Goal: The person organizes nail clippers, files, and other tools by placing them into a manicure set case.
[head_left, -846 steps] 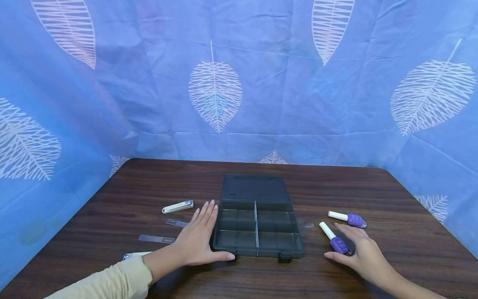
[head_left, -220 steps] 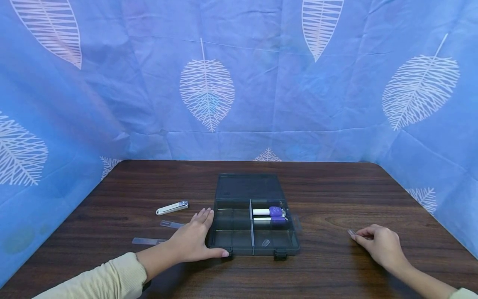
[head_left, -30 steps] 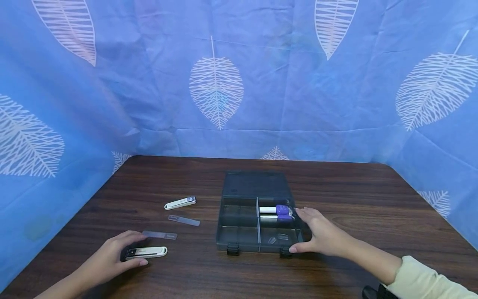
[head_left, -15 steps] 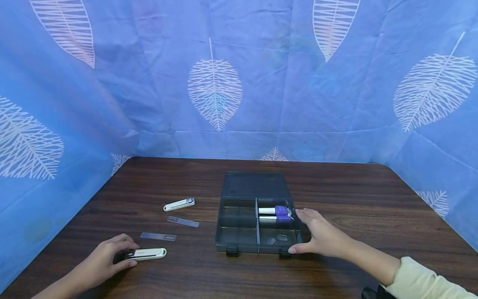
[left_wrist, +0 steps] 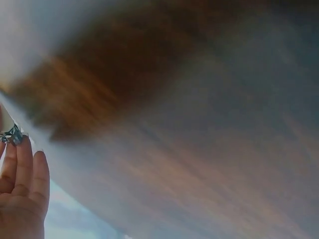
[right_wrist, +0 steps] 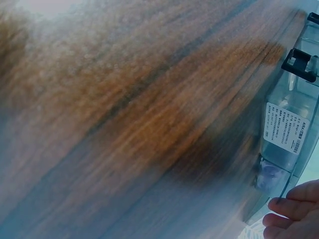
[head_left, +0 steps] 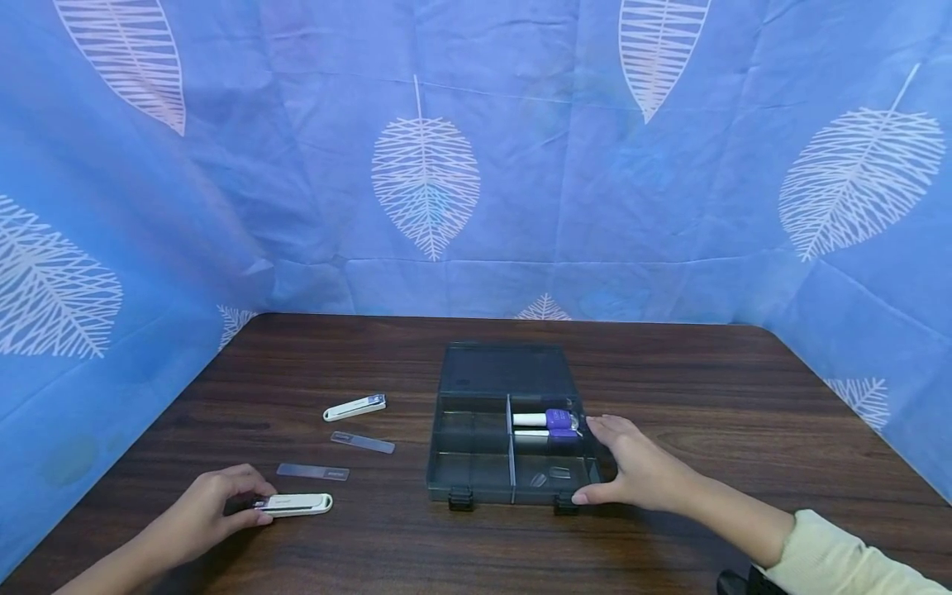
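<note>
My left hand (head_left: 211, 512) pinches the jaw end of a white nail clipper (head_left: 301, 503) at the table's near left. The left wrist view shows the clipper's metal end (left_wrist: 14, 135) at the fingertips. My right hand (head_left: 643, 469) rests against the right side of an open dark clear compartment box (head_left: 476, 493), thumb by its front latch (head_left: 565, 502), fingers extended along the side. In the box's back right compartment lie two purple nail polish bottles (head_left: 558, 419). The front right one holds small clear nail tips (head_left: 559, 473). Both left compartments are bare.
Left of the box lie a second white nail clipper (head_left: 354, 407) and two translucent nail files, one nearer the box (head_left: 363, 442) and a lower file (head_left: 313, 472) just behind the held clipper. A blue leaf-print cloth (head_left: 513, 182) hangs around the table (head_left: 684, 364).
Polish bottles and clear nail tips went from the right of the table into the box. The left hand left the box and closed on the near clipper; the right hand came to the box.
</note>
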`<state>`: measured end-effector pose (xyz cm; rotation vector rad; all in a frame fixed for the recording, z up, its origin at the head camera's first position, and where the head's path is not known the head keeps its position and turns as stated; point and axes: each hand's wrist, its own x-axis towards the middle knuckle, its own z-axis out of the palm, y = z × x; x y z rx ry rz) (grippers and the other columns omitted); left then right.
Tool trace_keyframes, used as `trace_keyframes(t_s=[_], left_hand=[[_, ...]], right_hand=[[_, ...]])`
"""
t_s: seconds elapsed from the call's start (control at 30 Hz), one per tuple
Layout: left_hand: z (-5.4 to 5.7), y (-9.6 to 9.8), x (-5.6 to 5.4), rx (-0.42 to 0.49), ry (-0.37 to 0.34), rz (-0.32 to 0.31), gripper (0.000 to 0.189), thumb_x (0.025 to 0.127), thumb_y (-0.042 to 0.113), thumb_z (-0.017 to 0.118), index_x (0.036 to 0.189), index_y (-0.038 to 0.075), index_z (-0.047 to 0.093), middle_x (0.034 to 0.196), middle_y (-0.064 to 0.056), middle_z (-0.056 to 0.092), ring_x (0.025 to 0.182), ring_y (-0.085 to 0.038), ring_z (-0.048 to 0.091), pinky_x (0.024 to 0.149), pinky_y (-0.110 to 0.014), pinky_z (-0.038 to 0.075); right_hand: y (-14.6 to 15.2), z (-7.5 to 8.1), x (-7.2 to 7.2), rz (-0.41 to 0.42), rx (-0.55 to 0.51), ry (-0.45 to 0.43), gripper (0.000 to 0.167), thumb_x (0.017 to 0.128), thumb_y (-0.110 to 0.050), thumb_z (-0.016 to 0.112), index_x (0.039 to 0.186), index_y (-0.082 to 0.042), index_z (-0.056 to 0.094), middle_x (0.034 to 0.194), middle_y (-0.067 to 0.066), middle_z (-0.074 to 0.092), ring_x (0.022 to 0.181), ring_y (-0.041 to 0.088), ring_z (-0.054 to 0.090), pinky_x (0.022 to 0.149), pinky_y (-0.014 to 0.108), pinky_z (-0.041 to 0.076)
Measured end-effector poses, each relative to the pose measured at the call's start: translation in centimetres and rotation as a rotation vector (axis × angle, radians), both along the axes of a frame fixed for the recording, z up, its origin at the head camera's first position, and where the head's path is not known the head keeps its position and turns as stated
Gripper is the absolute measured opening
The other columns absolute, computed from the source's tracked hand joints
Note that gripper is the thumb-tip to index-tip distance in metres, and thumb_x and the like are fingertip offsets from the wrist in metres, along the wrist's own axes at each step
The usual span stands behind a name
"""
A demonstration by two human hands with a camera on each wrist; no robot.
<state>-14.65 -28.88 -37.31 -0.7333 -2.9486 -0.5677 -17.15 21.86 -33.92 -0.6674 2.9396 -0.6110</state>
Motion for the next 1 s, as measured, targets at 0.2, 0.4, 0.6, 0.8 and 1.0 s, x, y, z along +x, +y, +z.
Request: trace_keyframes(t_s=[0.2,0.4,0.6,0.8,1.0], left_hand=[[0.4,0.3,-0.1,0.020,0.009,-0.004,0.017,0.074,0.022,0.075,0.089,0.016,0.070,0.088,0.007,0.064,0.078,-0.003,0.061,0.064,-0.027,0.053],[0.8,0.8,-0.1,0.040,0.042,-0.013,0.015,0.074,0.019,0.075,0.087,0.015,0.070,0.087,0.008,0.064,0.076,0.005,0.056,0.061,-0.022,0.050],[0.9,1.3,-0.4,0.104,0.105,-0.057,0.016,0.073,0.019,0.076,0.087,0.014,0.071,0.085,0.007,0.064,0.076,0.009,0.052,0.059,-0.021,0.049],[1.1,2.1,-0.6,0.149,0.185,-0.074,0.016,0.071,0.015,0.077,0.087,0.012,0.072,0.083,0.006,0.064,0.073,0.009,0.049,0.057,-0.020,0.046],[1.4,3.0,-0.6,0.199,0.202,-0.076,0.016,0.072,0.011,0.077,0.087,0.011,0.072,0.084,0.005,0.065,0.072,0.010,0.048,0.056,-0.019,0.046]], right_hand=[[0.1,-0.1,-0.1,-0.002,0.006,0.007,0.105,0.067,-0.059,0.072,0.133,0.015,0.038,0.136,0.032,0.041,0.127,0.051,0.034,0.097,0.061,0.036],[0.1,-0.2,-0.1,-0.010,0.017,0.005,0.106,0.067,-0.060,0.072,0.134,0.014,0.038,0.137,0.032,0.041,0.128,0.050,0.034,0.097,0.060,0.037],[0.1,-0.2,-0.1,-0.008,0.016,0.007,0.106,0.067,-0.060,0.072,0.134,0.014,0.038,0.137,0.032,0.041,0.127,0.050,0.035,0.096,0.060,0.037],[0.0,-0.2,-0.1,-0.001,0.024,0.021,0.106,0.067,-0.061,0.071,0.134,0.014,0.039,0.136,0.032,0.041,0.126,0.050,0.036,0.096,0.060,0.038],[0.0,-0.2,-0.1,0.011,0.020,0.032,0.105,0.067,-0.060,0.071,0.133,0.015,0.039,0.135,0.032,0.042,0.126,0.050,0.037,0.096,0.060,0.038]])
